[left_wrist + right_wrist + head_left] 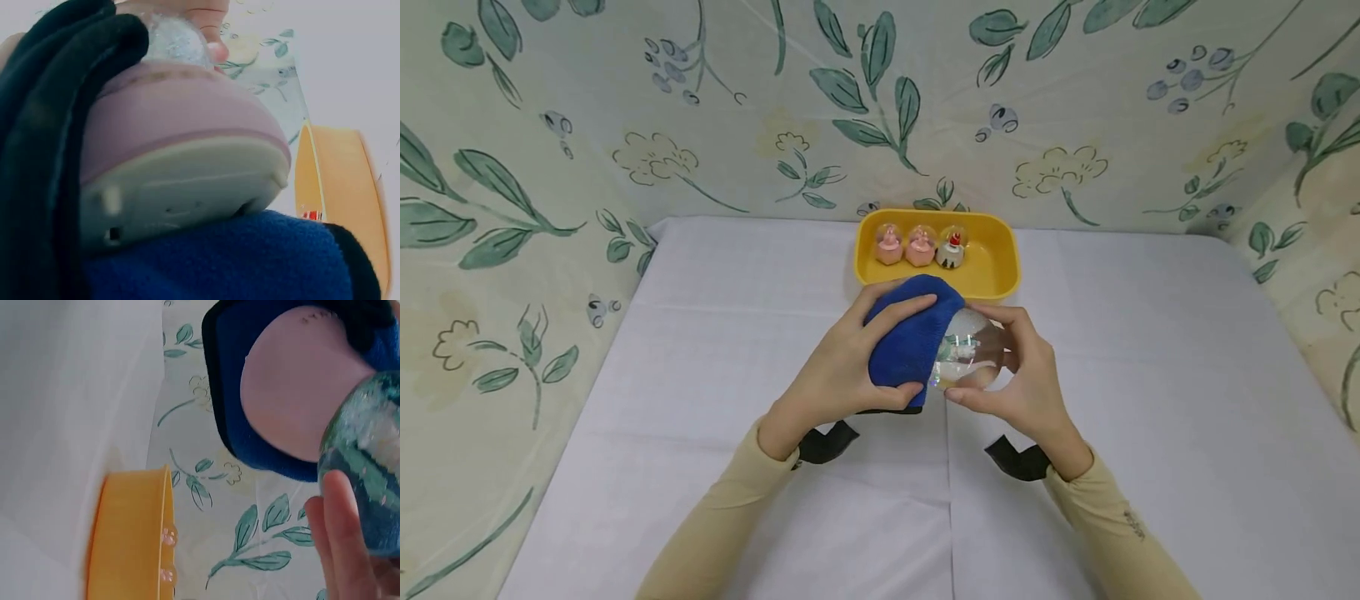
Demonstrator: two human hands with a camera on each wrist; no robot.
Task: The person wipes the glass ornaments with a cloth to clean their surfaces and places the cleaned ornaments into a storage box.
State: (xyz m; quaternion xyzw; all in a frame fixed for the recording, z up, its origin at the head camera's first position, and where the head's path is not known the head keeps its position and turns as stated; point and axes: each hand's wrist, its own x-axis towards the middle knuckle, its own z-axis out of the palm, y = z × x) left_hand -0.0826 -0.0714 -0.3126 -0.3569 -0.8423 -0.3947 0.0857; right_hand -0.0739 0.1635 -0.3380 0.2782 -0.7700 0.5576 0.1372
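A large snow globe with a clear ball is held tilted on its side above the table. My left hand grips a blue cloth with black edging, which wraps around the globe's base. In the left wrist view the pink base shows its pale underside. My right hand holds the clear ball between thumb and fingers. White flakes and greenish shapes show inside the ball in the right wrist view, though the inner figure is hard to make out.
Just beyond the hands, a yellow tray stands on the white-covered table. Two small pink globes and one white-and-red one sit inside it. Floral cloth hangs behind. Black bands are at both wrists.
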